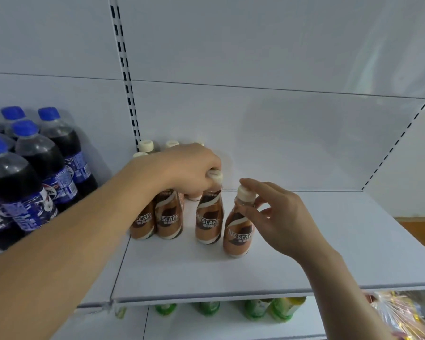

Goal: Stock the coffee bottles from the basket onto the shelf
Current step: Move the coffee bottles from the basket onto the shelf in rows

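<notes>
white shelf [304, 253] under both hands: left hand [192, 168] grips 1 coffee bottle [209, 222] by its cap, right hand [280, 217] pinches a second bottle [238, 231]; a careless release could topple either into neighbours [168, 222].

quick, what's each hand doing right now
Left hand: grips the cap of the second coffee bottle from the right.
Right hand: pinches the rightmost coffee bottle at its neck and cap.

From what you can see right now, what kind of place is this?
Most likely a shop or supermarket aisle. The white shelf has slotted uprights on its back wall, and identical goods stand in groups: cola bottles at the left, coffee bottles in the middle, green bottles on the level below.
</notes>
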